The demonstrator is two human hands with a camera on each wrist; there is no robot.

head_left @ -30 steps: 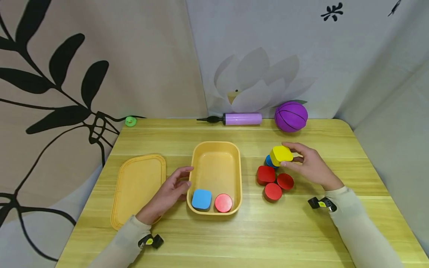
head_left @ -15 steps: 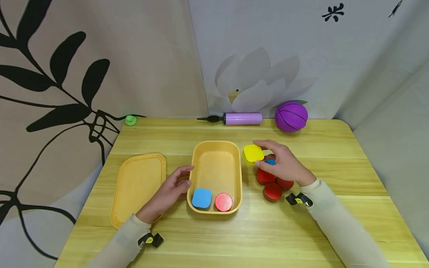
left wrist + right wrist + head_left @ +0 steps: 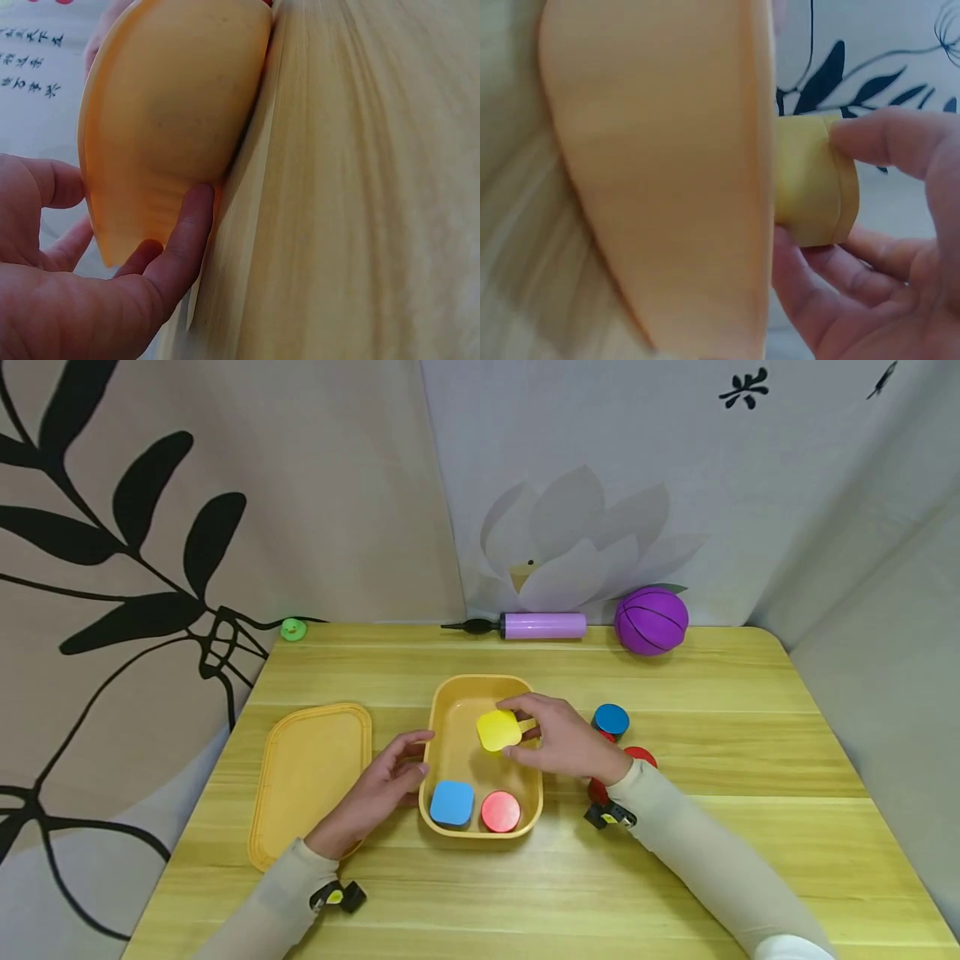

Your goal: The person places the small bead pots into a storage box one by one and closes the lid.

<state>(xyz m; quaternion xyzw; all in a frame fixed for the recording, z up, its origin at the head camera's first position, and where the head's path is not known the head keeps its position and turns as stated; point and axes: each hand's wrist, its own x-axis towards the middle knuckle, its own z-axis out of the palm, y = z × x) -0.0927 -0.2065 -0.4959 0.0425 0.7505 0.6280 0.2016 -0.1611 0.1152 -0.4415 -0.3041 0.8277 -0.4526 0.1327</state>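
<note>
One yellow block (image 3: 498,731), top up, box (image 3: 456,747) endways

The right hand (image 3: 926,289) pinches a yellow block (image 3: 810,180) — seen just past an orange tub (image 3: 660,172).

Red blocks (image 3: 597,792) partly behind right hand (image 3: 561,737)

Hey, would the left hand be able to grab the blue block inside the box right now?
Probably yes: the left hand holds nothing and touches the box near the blue block, so it need only go over the side. Nothing covers the block.
</note>
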